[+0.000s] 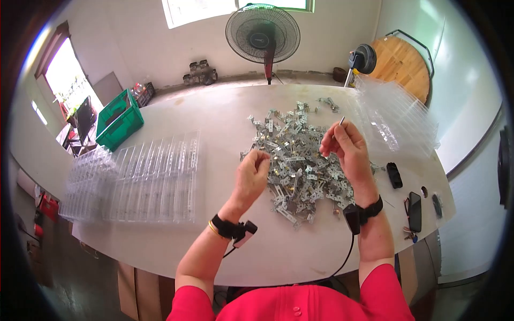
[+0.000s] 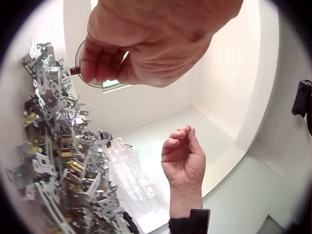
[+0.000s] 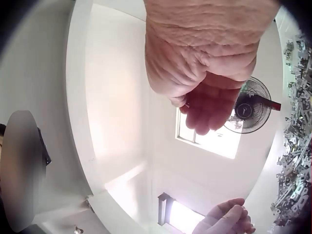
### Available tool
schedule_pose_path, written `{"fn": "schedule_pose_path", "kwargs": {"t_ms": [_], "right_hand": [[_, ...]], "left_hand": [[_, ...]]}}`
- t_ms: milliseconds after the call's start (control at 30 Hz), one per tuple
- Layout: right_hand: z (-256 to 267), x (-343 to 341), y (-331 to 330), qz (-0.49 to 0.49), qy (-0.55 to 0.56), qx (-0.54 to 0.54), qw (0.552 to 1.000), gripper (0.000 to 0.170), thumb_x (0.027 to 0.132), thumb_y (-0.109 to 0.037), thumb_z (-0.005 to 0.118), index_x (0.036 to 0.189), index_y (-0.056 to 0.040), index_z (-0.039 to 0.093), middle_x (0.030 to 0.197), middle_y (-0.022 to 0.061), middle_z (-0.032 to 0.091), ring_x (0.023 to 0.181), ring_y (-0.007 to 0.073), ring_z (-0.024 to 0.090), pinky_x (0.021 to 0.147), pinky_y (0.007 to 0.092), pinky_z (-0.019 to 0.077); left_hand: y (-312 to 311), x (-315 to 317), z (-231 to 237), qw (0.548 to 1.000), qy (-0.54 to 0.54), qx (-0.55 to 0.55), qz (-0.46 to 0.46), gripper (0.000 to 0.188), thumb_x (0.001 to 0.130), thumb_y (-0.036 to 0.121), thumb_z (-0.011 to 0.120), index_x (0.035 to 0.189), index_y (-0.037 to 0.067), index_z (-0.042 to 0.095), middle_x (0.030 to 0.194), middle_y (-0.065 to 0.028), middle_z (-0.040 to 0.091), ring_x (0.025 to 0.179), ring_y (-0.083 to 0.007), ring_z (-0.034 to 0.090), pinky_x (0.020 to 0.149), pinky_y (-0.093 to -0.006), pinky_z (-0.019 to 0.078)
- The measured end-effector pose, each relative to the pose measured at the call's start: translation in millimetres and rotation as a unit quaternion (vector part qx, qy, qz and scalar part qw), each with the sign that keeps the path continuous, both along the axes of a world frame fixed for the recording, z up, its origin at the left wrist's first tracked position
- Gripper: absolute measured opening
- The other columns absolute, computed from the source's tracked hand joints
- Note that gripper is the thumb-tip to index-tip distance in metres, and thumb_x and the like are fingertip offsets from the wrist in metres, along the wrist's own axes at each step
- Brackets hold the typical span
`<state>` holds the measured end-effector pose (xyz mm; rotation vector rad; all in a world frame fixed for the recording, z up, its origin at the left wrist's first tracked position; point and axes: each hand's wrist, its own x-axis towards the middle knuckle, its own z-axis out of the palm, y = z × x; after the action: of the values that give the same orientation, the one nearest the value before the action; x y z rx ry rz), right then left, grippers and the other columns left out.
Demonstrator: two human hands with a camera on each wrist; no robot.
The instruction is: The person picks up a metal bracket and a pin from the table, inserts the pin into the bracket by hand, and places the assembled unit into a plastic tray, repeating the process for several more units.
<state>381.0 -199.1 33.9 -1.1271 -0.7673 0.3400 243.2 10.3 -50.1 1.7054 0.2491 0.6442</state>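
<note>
Over the right side of a pile of small metal brackets [image 1: 300,160], my right hand [image 1: 349,147] is raised. Its thumb and index finger pinch a short thin metal pin [image 1: 342,121], whose tip sticks up past them. My left hand [image 1: 251,175] is at the left edge of the pile with its fingers curled in. In the left wrist view the left hand [image 2: 146,44] has its thumb near the fingertips, and I cannot tell whether something small is between them. The brackets [image 2: 63,146] are silvery, with brass-coloured parts among them.
Clear plastic divided trays [image 1: 155,182] lie on the table's left, by a green crate [image 1: 120,120]. More clear plastic trays [image 1: 396,117] are stacked at the back right. A black object [image 1: 394,175], a phone [image 1: 415,211] and keys [image 1: 410,234] lie along the right edge. A fan [image 1: 262,40] stands behind.
</note>
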Motion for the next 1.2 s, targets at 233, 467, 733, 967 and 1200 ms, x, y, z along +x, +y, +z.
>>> {"fn": "schedule_pose_path", "kwargs": {"t_ms": [233,467,733,967,1200], "right_hand": [[-29,15,10,-0.044,-0.071,-0.028,0.996,0.017,0.106,-0.018,0.052,0.109,-0.0033,0.061,0.083,0.0048,0.067,0.071,0.0116,0.065,0.063,0.0246,0.0527],[-21,13,2,-0.091,-0.097,-0.007,0.991,0.017,0.105,-0.014,0.054,0.116,-0.0034,0.060,0.082,0.0042,0.066,0.070,0.0100,0.063,0.065,0.0236,0.0513],[7,-12,-23,-0.139,-0.139,-0.032,0.980,0.013,0.101,-0.010,0.058,0.109,-0.0010,0.064,0.084,0.0033,0.066,0.073,0.0082,0.064,0.067,0.0231,0.0536],[31,-34,-54,-0.207,-0.204,0.057,0.955,0.011,0.099,-0.005,0.060,0.106,0.0027,0.063,0.092,0.0070,0.067,0.072,0.0084,0.064,0.065,0.0217,0.0534],[41,-45,-68,-0.280,-0.195,0.124,0.932,0.012,0.097,-0.005,0.061,0.106,0.0036,0.062,0.093,0.0096,0.066,0.067,0.0103,0.061,0.062,0.0223,0.0505]], "left_hand": [[8,-2,-28,0.978,0.026,0.186,0.095,0.007,0.094,0.001,0.060,0.100,-0.001,0.062,0.091,-0.0098,0.061,0.077,-0.0145,0.060,0.070,-0.0289,0.0498],[14,-2,-37,0.965,0.028,0.227,0.131,0.008,0.092,-0.001,0.059,0.100,-0.001,0.061,0.094,-0.0134,0.061,0.079,-0.0239,0.062,0.070,-0.0330,0.0504],[2,-12,-49,0.952,0.070,0.264,0.136,0.010,0.092,-0.001,0.062,0.101,-0.001,0.062,0.096,-0.0125,0.060,0.078,-0.0194,0.061,0.069,-0.0302,0.0509],[-20,-10,-32,0.937,0.053,0.310,0.149,0.013,0.087,-0.002,0.061,0.101,0.000,0.060,0.095,-0.0159,0.059,0.088,-0.0334,0.060,0.077,-0.0418,0.0498],[-73,-6,-1,0.901,0.010,0.434,0.020,0.020,0.085,0.003,0.066,0.103,0.002,0.058,0.098,-0.0158,0.058,0.091,-0.0355,0.057,0.079,-0.0445,0.0472]]}}
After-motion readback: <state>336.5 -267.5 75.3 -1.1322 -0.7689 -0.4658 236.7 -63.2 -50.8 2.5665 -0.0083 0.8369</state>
